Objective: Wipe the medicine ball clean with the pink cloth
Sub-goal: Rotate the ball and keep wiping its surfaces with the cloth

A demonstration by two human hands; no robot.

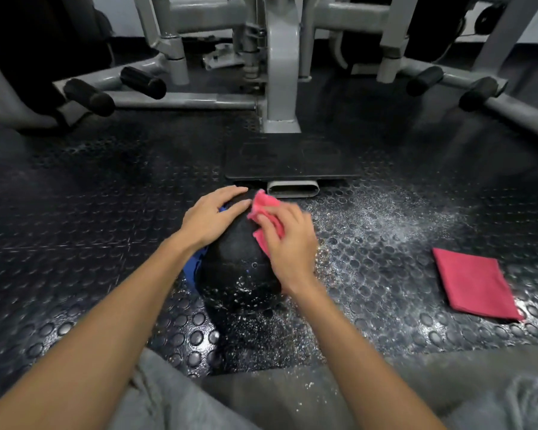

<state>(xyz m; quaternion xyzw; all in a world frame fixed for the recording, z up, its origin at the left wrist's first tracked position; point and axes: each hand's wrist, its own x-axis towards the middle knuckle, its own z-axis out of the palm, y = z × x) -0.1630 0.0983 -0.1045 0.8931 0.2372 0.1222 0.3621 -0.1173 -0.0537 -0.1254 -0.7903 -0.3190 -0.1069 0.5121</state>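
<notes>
**Ball braced on the floor, cloth working its upper right side**

The ball sits on the studded floor right in front of the person's knees, low enough for both arms to come at it from above. The left hand lies on its upper left with fingers straight and spread. It grips nothing and probably only keeps the round ball from rolling away under the push of the wipe.

The right hand has its fingers bent over the cloth, holding it pressed to the ball's upper right. A bunched corner sticks out past the fingertips. The hand is slightly blurred, so the exact hold is hard to read.

White specks dot the ball's near face and scatter over the floor to the right, so that face seems not yet wiped. A folded cloth lies flat well apart on the right, perhaps a spare. A grey gym machine stands beyond.
</notes>
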